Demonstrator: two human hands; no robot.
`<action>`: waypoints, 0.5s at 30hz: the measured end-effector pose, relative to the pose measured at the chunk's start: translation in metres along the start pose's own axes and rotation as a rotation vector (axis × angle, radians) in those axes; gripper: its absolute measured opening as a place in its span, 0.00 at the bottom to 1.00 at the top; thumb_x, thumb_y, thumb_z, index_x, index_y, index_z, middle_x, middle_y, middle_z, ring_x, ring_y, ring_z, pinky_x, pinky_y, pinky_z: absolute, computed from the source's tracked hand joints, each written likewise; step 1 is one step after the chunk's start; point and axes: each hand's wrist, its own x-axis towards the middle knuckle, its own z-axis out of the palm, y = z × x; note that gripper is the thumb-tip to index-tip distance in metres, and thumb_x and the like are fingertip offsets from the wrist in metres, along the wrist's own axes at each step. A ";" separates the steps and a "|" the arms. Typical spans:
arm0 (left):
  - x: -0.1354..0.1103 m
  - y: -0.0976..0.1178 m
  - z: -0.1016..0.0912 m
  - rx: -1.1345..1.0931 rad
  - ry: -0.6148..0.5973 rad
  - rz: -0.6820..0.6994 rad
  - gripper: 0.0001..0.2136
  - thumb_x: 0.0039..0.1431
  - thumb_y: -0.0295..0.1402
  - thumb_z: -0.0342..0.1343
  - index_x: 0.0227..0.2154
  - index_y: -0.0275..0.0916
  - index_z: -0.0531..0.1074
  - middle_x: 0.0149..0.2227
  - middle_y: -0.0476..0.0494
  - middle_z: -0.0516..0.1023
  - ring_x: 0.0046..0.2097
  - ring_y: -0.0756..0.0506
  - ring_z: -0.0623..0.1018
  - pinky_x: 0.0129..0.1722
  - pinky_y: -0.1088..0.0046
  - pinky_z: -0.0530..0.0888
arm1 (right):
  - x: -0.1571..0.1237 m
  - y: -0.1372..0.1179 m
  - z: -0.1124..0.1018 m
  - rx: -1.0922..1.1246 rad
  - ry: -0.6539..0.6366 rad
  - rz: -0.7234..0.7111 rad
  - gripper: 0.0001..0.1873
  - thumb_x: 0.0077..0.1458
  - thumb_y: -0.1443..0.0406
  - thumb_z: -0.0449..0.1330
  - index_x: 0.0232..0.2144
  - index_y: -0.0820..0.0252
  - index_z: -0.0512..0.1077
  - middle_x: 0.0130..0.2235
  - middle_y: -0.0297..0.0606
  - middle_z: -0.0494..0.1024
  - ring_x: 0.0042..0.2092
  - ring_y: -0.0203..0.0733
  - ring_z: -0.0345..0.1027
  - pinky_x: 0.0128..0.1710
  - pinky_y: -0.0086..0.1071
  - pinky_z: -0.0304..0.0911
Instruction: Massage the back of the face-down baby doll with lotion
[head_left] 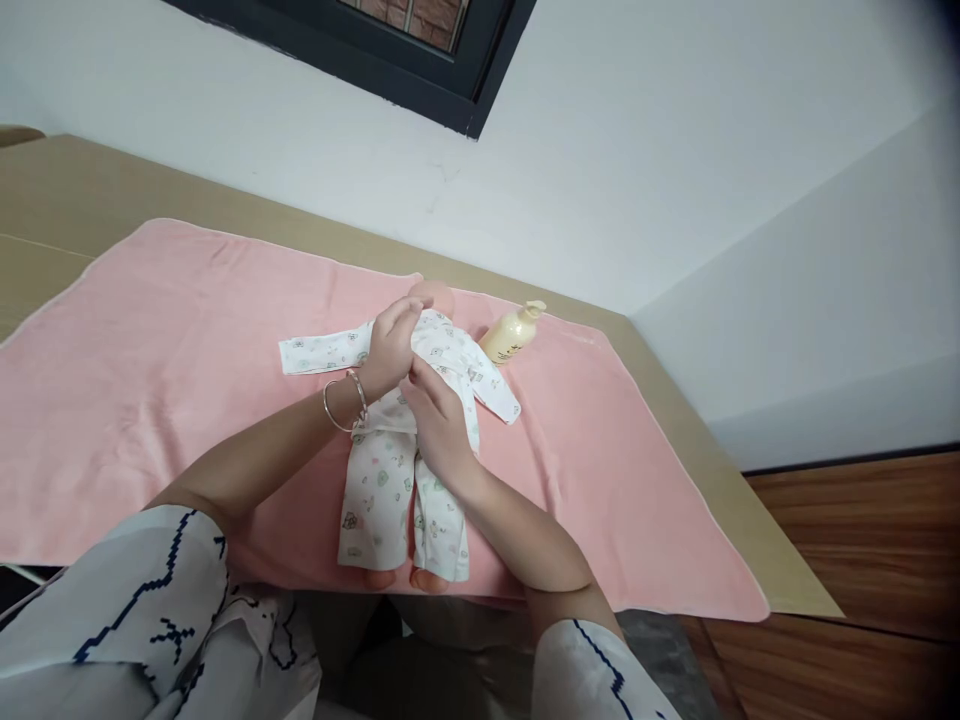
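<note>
A baby doll in a white patterned top and trousers [379, 500] lies on its back, feet toward me. Over its chest is my left hand [391, 348], fingers stretched toward the doll's head [433, 297] and held together. My right hand [442, 420] is just below, over the doll's belly, its fingers straight and pointing up and left. The fingertips of the right hand meet the heel of the left, and the palms are turned toward each other. No object shows in either hand. Whether the hands touch the clothes is not clear.
Beneath the doll a pink blanket [202, 380] covers much of the wooden table [675, 420]. A cream pump bottle [512, 335] lies tilted by the doll's sleeve. Behind the table are a white wall and a dark window frame [480, 80]. Wooden drawers [870, 540] stand at right.
</note>
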 end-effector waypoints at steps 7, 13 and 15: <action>-0.007 -0.054 0.003 0.121 0.029 -0.083 0.15 0.68 0.38 0.43 0.39 0.40 0.75 0.46 0.40 0.82 0.51 0.42 0.79 0.56 0.61 0.73 | 0.034 0.036 -0.021 -0.248 0.165 -0.179 0.22 0.61 0.61 0.54 0.57 0.52 0.73 0.62 0.34 0.72 0.68 0.44 0.59 0.72 0.48 0.49; -0.022 -0.073 0.010 0.388 0.067 0.025 0.15 0.69 0.35 0.41 0.45 0.41 0.73 0.52 0.40 0.79 0.59 0.42 0.74 0.66 0.56 0.64 | 0.069 0.067 -0.044 -0.749 0.035 -0.113 0.24 0.61 0.67 0.50 0.56 0.60 0.75 0.64 0.42 0.70 0.69 0.46 0.58 0.71 0.47 0.51; -0.022 -0.074 0.010 0.405 0.066 0.025 0.16 0.70 0.35 0.40 0.47 0.40 0.73 0.53 0.38 0.78 0.59 0.42 0.74 0.65 0.57 0.66 | 0.078 0.077 -0.052 -0.834 -0.046 -0.148 0.24 0.63 0.67 0.49 0.58 0.60 0.73 0.65 0.42 0.68 0.70 0.44 0.54 0.72 0.47 0.47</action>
